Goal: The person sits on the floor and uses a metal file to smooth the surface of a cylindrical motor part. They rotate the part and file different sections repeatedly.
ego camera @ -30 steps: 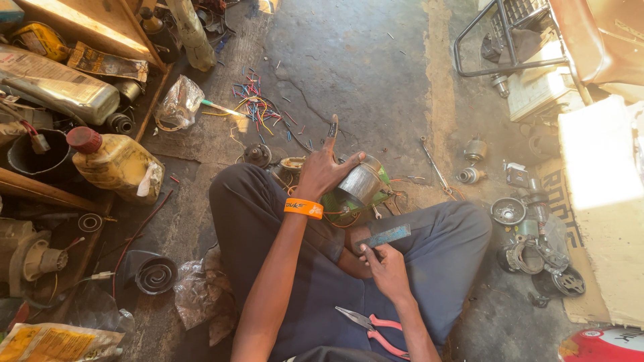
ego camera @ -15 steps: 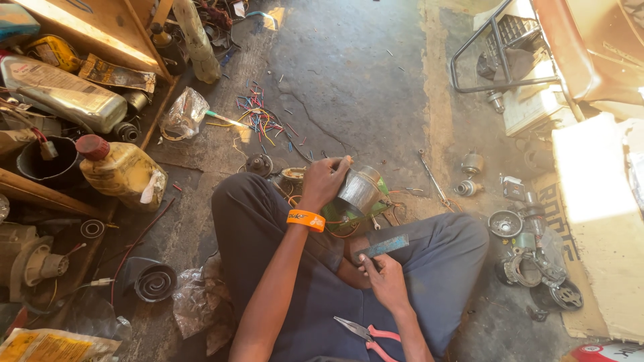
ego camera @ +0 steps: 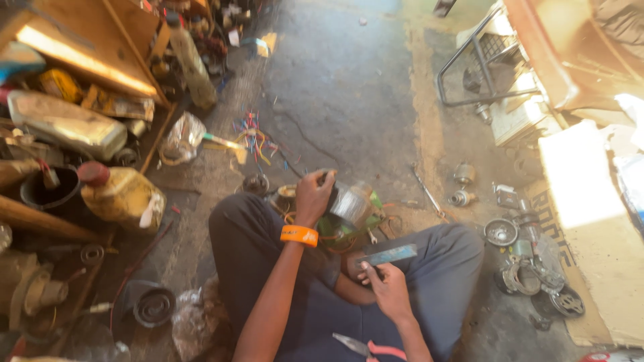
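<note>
I sit cross-legged on a concrete floor. My left hand (ego camera: 314,193), with an orange wristband (ego camera: 299,235) on the wrist, grips a shiny metal cylinder (ego camera: 350,200), a motor-like part, held above my knees. My right hand (ego camera: 382,281) holds a flat grey metal blade (ego camera: 389,255) near my lap, its tip pointing right, just below the cylinder. Green and orange wires (ego camera: 335,231) lie bunched under the cylinder. Pink-handled pliers (ego camera: 372,348) rest on my lap.
Round metal parts (ego camera: 537,275) lie scattered on cardboard (ego camera: 604,268) at the right. A yellowish jug (ego camera: 121,194), a black pot (ego camera: 47,191) and wooden shelving (ego camera: 87,60) crowd the left. Coloured wire scraps (ego camera: 255,137) lie ahead. A metal frame (ego camera: 483,60) stands far right.
My left hand's fingers, spread a second ago, have closed around the cylinder's top. The right hand with the blade stays near my lap. The view has tilted slightly.
</note>
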